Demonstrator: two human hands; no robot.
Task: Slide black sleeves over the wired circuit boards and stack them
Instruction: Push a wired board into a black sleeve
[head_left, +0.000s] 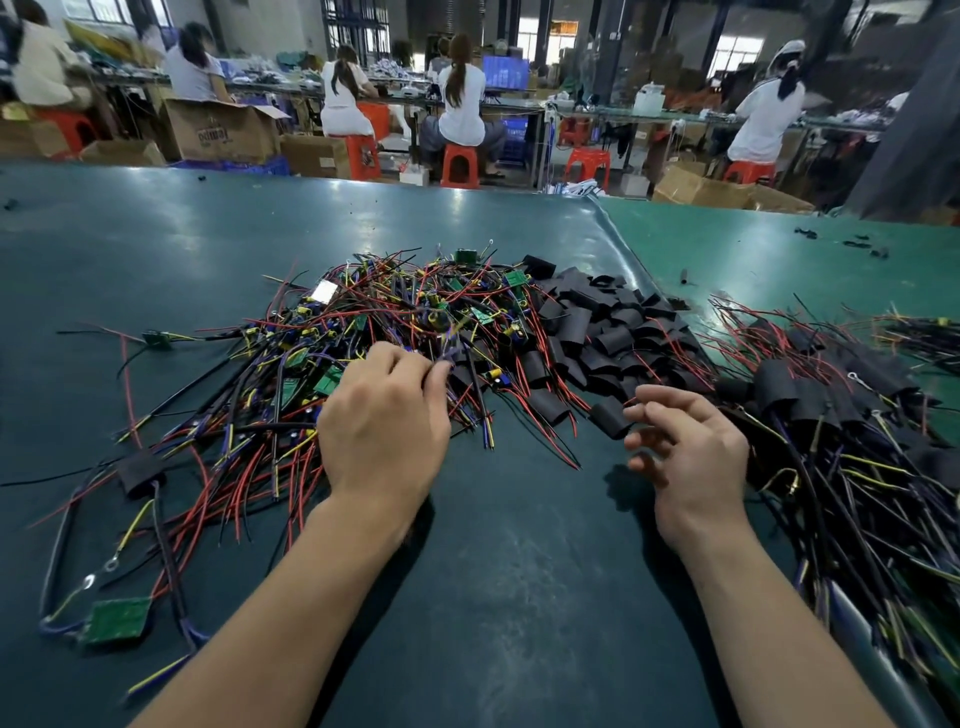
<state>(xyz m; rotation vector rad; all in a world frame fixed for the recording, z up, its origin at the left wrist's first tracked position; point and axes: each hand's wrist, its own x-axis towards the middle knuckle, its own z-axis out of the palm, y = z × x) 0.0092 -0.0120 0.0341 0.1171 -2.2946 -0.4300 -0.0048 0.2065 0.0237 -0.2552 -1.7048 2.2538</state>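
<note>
1. Head view, left side. The left hand (384, 415) lies palm-down on the near edge of the heap of wired circuit boards (395, 317), fingers curled into the strands. It appears to pinch a few wires, though the fingertips are buried and the hold cannot be confirmed. The reach suggests one board is being drawn free of the tangle.
2. Head view, centre. The pile of black sleeves (602, 322) sits just beside the boards, on their right, so either hand can reach both supplies. One loose sleeve (610, 418) lies nearest the right hand.
3. Head view, right side. The right hand (691, 447) hovers above the green table mat (519, 571), fingers loosely bent and holding nothing, its fingertips close to that sleeve, probably ready to take it.
4. Head view, far right. The stack of sleeved boards (810, 395) lies with sleeves towards the piles and wires trailing towards the viewer.
5. Appearance. The boards are small, green, with red, black, yellow and blue leads; the sleeves are short, matte, flattened tubes.
</note>
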